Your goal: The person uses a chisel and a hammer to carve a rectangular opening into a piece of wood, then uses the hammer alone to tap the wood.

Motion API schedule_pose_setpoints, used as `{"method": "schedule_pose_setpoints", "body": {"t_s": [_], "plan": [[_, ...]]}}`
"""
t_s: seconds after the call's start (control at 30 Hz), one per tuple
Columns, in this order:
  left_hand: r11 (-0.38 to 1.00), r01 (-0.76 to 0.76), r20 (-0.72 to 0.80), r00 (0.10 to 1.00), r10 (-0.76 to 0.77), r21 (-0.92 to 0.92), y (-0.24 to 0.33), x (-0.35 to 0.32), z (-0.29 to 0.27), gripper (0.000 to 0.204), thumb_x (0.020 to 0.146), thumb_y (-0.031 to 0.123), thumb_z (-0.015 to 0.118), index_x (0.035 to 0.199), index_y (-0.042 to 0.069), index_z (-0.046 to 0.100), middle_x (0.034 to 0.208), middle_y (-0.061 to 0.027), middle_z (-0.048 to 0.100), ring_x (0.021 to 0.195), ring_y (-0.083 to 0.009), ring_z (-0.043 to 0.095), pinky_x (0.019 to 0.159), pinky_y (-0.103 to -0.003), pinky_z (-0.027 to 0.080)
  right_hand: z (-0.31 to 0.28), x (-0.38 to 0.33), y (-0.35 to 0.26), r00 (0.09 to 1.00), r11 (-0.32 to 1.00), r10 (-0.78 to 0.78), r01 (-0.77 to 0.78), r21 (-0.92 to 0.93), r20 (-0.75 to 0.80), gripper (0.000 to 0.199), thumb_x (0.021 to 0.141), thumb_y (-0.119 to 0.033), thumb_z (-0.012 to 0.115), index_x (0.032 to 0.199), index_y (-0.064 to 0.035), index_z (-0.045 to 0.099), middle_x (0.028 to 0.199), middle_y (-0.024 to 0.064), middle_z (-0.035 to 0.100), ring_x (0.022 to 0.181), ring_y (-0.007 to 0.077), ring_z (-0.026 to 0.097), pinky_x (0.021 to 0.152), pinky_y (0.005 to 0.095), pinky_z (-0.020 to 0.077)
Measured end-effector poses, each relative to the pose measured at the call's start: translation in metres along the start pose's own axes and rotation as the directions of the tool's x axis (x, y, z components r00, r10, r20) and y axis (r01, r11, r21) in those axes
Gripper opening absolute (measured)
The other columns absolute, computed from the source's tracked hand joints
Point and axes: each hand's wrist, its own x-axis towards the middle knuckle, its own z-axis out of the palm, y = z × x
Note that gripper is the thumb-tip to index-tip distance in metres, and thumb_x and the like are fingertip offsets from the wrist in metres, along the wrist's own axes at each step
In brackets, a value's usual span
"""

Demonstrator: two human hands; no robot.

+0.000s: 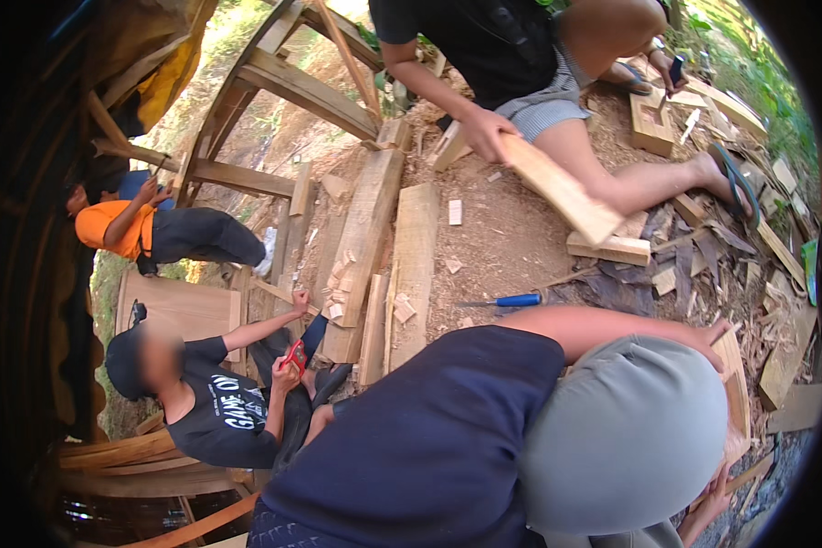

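Observation:
Neither of my hands shows in the head view, so what they hold or touch is hidden. Closest to me, a person in a navy shirt and grey cap bends over a pale wooden piece, with hands at both ends of it. Beyond, another person's hand grips a thick wooden plank. That person's other hand holds a chisel with a dark blue handle upright at a recessed wood block. On the ground between these two people lies a blue-handled chisel.
At left, a seated person in black holds a red-handled handsaw. Farther back stands a person in orange. Long timber beams lie mid-scene, with small offcuts on one. Wood scraps and bark litter the right side. A timber frame rises behind.

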Motion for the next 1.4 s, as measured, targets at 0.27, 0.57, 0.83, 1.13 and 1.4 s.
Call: {"method": "schedule_pose_setpoints", "body": {"t_s": [0.27,0.57,0.83,1.13,1.4], "plan": [[0.894,-0.025,-0.064,0.998,-0.004,-0.448,0.024,-0.019,-0.001,0.097,0.094,0.038,0.073,0.154,0.004,0.004,0.141,-0.0315,0.044,0.126,-0.032,0.054,0.11,-0.044,0.043,0.037,0.02,-0.039,0.903,0.905,-0.379,0.315,-0.286,-0.203,0.048,0.083,-0.027,0.086,0.11,0.003,0.06,0.101,0.0078,0.067,0.09,0.0156,0.064,0.083,0.0315,0.0516],[0.895,0.322,0.164,0.945,-0.284,-0.307,0.01,-0.062,-0.017,0.057,0.098,0.036,0.066,0.141,0.007,0.044,0.127,-0.0171,0.061,0.099,-0.0225,0.069,0.078,-0.035,0.058,0.011,0.061,-0.007,0.924,0.845,-0.383,0.339,-0.414,-0.026,0.046,0.087,-0.03,0.081,0.112,0.0025,0.061,0.099,0.0105,0.069,0.092,0.0186,0.066,0.084,0.0346,0.0527],[0.912,0.369,0.241,0.883,-0.404,0.177,0.046,-0.087,-0.014,0.039,0.097,0.041,0.069,0.118,0.009,0.071,0.086,-0.003,0.07,0.049,-0.012,0.061,0.048,-0.022,0.044,-0.007,0.049,0.025,0.913,0.818,-0.407,0.361,-0.448,-0.008,0.042,0.095,-0.036,0.073,0.115,-0.0012,0.06,0.098,0.0083,0.069,0.095,0.0182,0.067,0.082,0.0337,0.0528],[0.935,0.207,0.198,0.942,-0.27,0.286,0.035,-0.08,-0.005,0.044,0.087,0.041,0.079,0.112,0.006,0.072,0.087,-0.0023,0.068,0.059,-0.0066,0.055,0.05,-0.024,0.041,-0.022,-0.108,0.0,0.857,0.688,-0.496,0.289,-0.665,-0.141,0.039,0.106,-0.042,0.054,0.123,-0.0075,0.059,0.072,0.0092,0.064,0.062,0.0194,0.066,0.058,0.0368,0.0498],[0.941,0.217,0.305,0.906,-0.293,0.26,0.026,-0.072,-0.002,0.071,0.088,0.046,0.077,0.144,0.009,0.053,0.107,-0.0116,0.065,0.064,-0.0135,0.063,0.05,-0.026,0.049,0.005,-0.125,0.038,0.936,0.291,-0.352,0.099,-0.952,-0.01,0.036,0.105,-0.045,0.051,0.117,-0.0122,0.059,0.079,0.0196,0.07,0.075,0.0438,0.069,0.063,0.0536,0.0523]]}}
